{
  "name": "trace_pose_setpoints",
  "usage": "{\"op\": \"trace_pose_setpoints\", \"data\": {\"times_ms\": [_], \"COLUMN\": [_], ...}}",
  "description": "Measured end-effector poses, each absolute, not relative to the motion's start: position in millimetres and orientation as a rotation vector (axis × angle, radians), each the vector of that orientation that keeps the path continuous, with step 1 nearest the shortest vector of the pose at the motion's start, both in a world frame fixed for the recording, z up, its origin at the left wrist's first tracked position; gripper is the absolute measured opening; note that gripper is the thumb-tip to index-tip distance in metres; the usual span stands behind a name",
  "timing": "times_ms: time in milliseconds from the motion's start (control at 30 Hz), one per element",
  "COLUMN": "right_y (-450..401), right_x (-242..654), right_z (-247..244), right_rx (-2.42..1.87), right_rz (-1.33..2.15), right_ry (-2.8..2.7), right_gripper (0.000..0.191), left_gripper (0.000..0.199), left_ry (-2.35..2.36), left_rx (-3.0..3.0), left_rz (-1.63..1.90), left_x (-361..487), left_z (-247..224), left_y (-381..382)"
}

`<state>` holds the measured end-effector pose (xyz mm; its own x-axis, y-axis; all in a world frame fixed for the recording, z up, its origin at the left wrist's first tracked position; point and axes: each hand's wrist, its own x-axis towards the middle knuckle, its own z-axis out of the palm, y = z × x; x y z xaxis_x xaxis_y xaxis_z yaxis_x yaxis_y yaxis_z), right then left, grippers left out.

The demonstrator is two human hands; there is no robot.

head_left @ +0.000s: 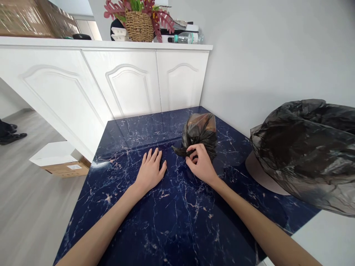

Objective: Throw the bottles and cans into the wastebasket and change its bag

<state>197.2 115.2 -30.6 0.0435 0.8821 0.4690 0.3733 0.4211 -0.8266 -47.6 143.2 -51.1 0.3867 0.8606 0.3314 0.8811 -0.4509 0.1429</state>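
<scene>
A black plastic bag (201, 129), bunched around something I cannot make out, sits toward the back of the dark blue marbled table (166, 229). My right hand (200, 162) pinches the bag's twisted end at its near left side. Palm down, my left hand (151, 170) lies on the tabletop to the left of the bag, its fingers spread and holding nothing. On the right side of the table stands a bin (262, 175) lined with a large black plastic bag (307, 147).
White cabinets (129, 85) stand behind the table, with a woven flower basket (139, 26) and a plastic bottle (187, 37) on top. A cardboard box (66, 169) is on the floor at left, and a person's shoes (12, 138) show at the far left edge.
</scene>
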Motion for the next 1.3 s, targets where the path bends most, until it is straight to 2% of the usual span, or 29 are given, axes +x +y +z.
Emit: {"op": "trace_pose_setpoints", "data": {"times_ms": [267, 433, 633, 933, 1133, 1300], "right_y": [92, 86, 86, 84, 88, 95], "right_x": [181, 178, 181, 184, 189, 199], "right_z": [-15, -14, -12, -7, -4, -4], "right_rx": [-0.851, -0.766, -0.757, -0.771, -0.992, -1.156], "right_rz": [0.728, 0.734, 0.711, 0.666, 0.446, 0.250], "right_ry": [-1.786, -1.837, -1.845, -1.860, -1.835, -1.816], "right_gripper": [0.027, 0.031, 0.032, 0.033, 0.028, 0.026], "left_gripper": [0.057, 0.050, 0.063, 0.029, 0.019, 0.019], "left_ry": [-1.487, -1.118, -1.113, -1.134, -1.141, -1.145], "left_rx": [-2.579, -2.691, -2.748, -2.740, -2.717, -2.674], "left_rz": [-0.794, -1.087, -0.935, -0.909, -0.931, -0.957], "left_x": [-42, -34, -30, -30, -28, -27], "left_z": [-34, -19, -19, -21, -22, -26], "left_y": [133, 119, 115, 118, 120, 122]}}
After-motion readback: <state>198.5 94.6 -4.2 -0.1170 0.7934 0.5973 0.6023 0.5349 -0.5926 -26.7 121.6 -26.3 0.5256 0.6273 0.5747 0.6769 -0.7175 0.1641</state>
